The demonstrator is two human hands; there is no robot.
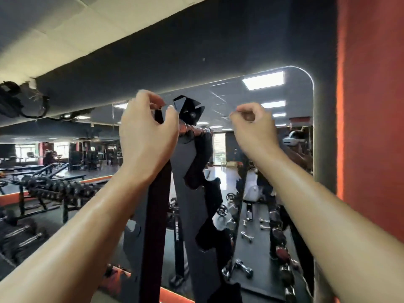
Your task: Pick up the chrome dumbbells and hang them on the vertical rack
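Both my arms are raised to the top of the vertical rack (pixel 153 215), which stands before a mirror (pixel 262 95). My left hand (pixel 148 134) has fingers and thumb curled about the tip of the rack's left upright; whether they actually clamp it I cannot tell. My right hand (pixel 253 125) is curled into a loose fist, nothing seen inside it, apart from the rack. One chrome dumbbell (pixel 194 128) lies crosswise at the rack's top, between my two hands, only its handle showing. Spare dumbbells (pixel 243 267) lie scattered on the floor, seen in the mirror.
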